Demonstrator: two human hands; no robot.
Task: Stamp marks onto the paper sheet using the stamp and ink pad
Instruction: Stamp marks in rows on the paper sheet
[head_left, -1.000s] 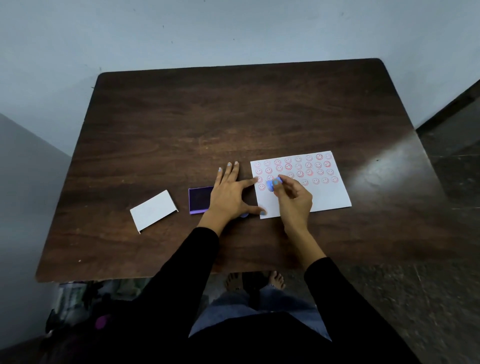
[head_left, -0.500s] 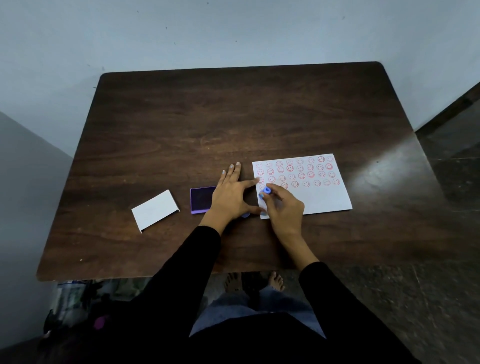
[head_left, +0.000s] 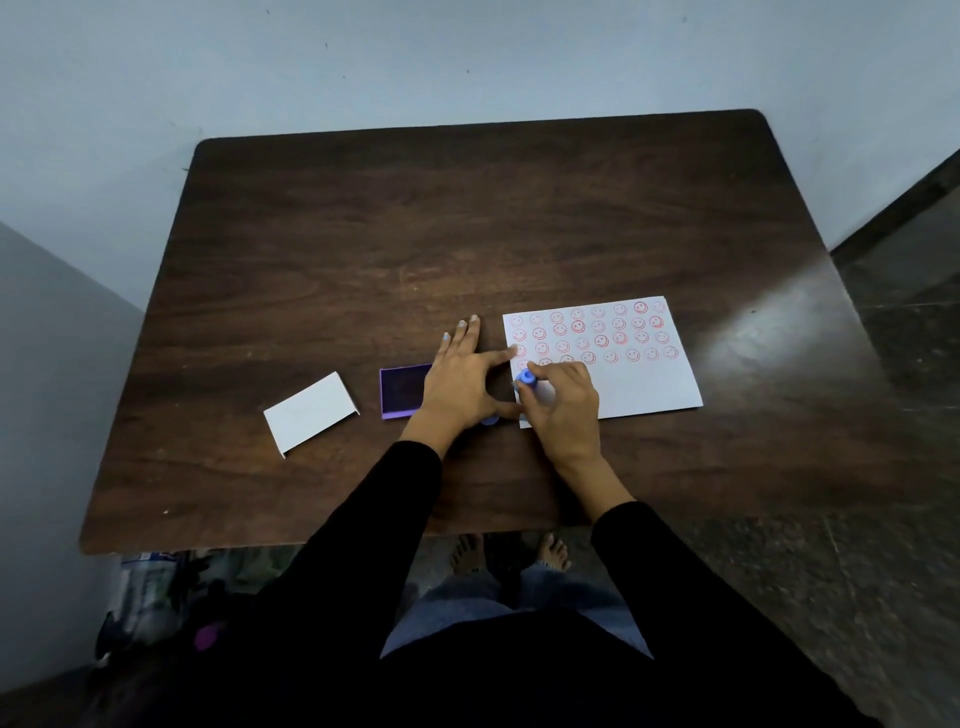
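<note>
A white paper sheet (head_left: 644, 387) lies on the right of the dark wooden table (head_left: 467, 234), its upper half filled with rows of red smiley marks. My right hand (head_left: 563, 402) grips a small blue stamp (head_left: 527, 378) and holds it down at the sheet's left edge, below the marked rows. My left hand (head_left: 460, 382) lies flat with fingers spread, index finger and thumb pinning the sheet's left edge. A purple ink pad (head_left: 402, 391) sits open just left of that hand, partly covered by it.
A white lid or card (head_left: 310, 411) rests to the left of the ink pad. A small blue object (head_left: 489, 420) peeks out under my left hand. The table's near edge runs just below my forearms; bags lie on the floor at lower left.
My right hand brought the stamp down and leftward from the last marked row to the sheet's left edge. My left hand stayed put on the paper.
</note>
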